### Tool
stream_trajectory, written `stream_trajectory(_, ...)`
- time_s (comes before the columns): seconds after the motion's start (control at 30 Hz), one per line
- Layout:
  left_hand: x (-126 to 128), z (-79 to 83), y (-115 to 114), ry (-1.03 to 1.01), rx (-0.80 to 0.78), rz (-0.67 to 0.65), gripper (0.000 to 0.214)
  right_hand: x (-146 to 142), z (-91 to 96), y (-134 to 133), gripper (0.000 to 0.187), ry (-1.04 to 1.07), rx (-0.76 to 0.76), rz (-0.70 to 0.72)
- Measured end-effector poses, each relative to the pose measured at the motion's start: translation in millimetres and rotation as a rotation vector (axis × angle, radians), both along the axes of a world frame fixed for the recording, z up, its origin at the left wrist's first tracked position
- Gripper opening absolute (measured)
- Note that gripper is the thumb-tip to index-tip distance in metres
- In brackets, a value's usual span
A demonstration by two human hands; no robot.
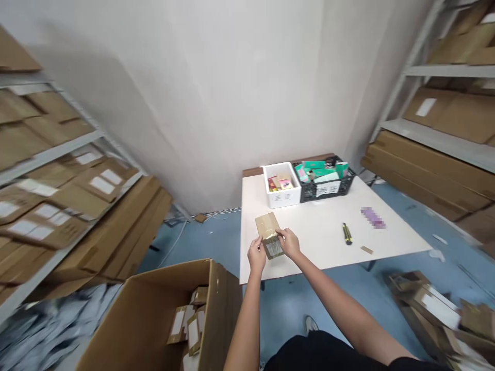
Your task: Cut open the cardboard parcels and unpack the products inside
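A small brown cardboard box (269,233) with a white label on its near face sits at the near left corner of the white table (325,232). My left hand (256,253) grips its left side, fingers closed on it. My right hand (288,242) holds the right side, fingers curled over the top edge. The box's top flap stands open, tilted away from me.
On the table lie a yellow-black utility knife (347,233), a purple item (373,217), a white bin (282,184) and a black crate (327,178) of green packs. A large open carton (162,319) of small boxes stands on the floor at left. Shelves of cartons flank both sides.
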State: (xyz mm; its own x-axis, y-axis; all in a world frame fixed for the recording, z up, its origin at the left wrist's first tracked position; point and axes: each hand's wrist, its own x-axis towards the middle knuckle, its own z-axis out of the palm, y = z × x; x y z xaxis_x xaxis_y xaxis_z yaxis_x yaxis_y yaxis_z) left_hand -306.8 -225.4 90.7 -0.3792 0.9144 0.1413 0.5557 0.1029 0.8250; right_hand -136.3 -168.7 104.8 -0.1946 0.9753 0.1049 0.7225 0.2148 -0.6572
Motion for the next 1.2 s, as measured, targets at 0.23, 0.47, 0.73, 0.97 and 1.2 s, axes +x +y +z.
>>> stream_trajectory(0.23, 130.7, -83.7, 48.1, -0.242, -0.255, -0.299, 0.059, 130.4, -76.5, 10.7, 0.066, -0.161, -0.347, -0.097)
stream_trajectory(0.47, 144.0, -119.6, 65.7, -0.291, -0.233, -0.164, 0.064, 150.8, -104.5, 24.9, 0.059, -0.084, -0.289, -0.016)
stream_trajectory(0.73, 106.2, -120.7, 127.1, -0.286, -0.302, -0.025, 0.048, 121.1, -97.4, 64.9, 0.056, -0.089, -0.347, 0.055)
stream_trajectory(0.97, 83.8, -115.9, 201.1, -0.378, -0.363, -0.212, 0.042, 113.4, -83.5, 122.7, 0.044, -0.217, -0.212, 0.065)
stream_trajectory(1.2, 68.8, -104.4, 248.2, -0.471, -0.410, -0.537, 0.049, 116.1, -71.9, 187.9, 0.073, -0.246, -0.295, -0.003)
